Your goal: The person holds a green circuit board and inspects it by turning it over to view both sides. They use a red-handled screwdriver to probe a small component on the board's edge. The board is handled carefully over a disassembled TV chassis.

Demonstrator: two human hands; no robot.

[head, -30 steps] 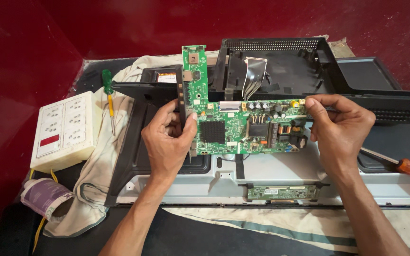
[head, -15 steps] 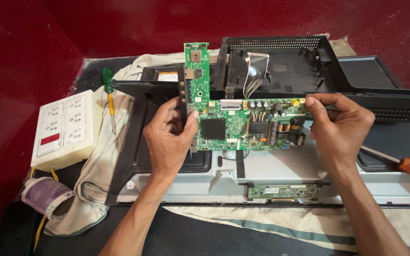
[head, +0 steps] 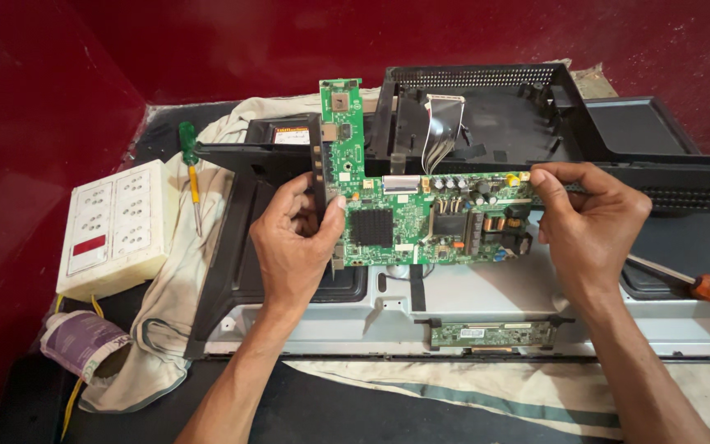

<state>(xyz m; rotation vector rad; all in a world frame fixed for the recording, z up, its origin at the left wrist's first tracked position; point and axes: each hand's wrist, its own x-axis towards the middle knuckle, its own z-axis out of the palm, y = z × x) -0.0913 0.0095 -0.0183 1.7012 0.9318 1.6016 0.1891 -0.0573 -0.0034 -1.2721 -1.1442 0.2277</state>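
An L-shaped green circuit board (head: 421, 218) is held up over the grey metal back of a flat screen panel (head: 486, 304). My left hand (head: 293, 242) grips the board's left edge, thumb on its face. At the board's right end my right hand (head: 589, 222) pinches the top corner. A grey ribbon cable (head: 440, 127) hangs just above the board, in front of the black plastic rear cover (head: 486, 107). A small narrow green board (head: 491, 333) sits fixed on the panel's lower edge.
A green-handled screwdriver (head: 191, 168) lies on a white cloth (head: 166, 312) at left, beside a white switch and socket box (head: 117, 226). An orange-handled screwdriver (head: 700, 284) lies at right. Red walls close in behind and at left.
The board has shifted very slightly between my hands; both grips are unchanged. Nothing else has moved.
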